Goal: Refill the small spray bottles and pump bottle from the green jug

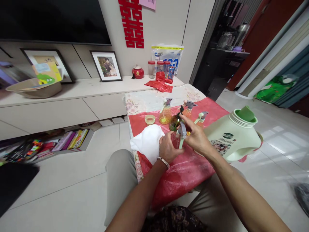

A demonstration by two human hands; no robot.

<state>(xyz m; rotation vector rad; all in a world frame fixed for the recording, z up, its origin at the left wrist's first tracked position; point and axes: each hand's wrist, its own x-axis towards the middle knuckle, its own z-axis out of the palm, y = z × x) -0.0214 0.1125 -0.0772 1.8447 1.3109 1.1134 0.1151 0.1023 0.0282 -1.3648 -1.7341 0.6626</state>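
Low over the red-covered table, my left hand is wrapped round the clear body of a spray bottle. My right hand grips the same bottle's grey and pale green trigger head from the right; part of the grip is hidden. Right behind stands a dark pump bottle, close to my right fingers. Beyond are a yellow spray bottle, an orange spray bottle and another spray bottle, partly hidden. A white cloth lies against my left hand.
A large pale green detergent jug stands at the table's right. A small round lid or dish sits behind the cloth. On the cabinet are red-lidded jars, a red pot and a photo frame.
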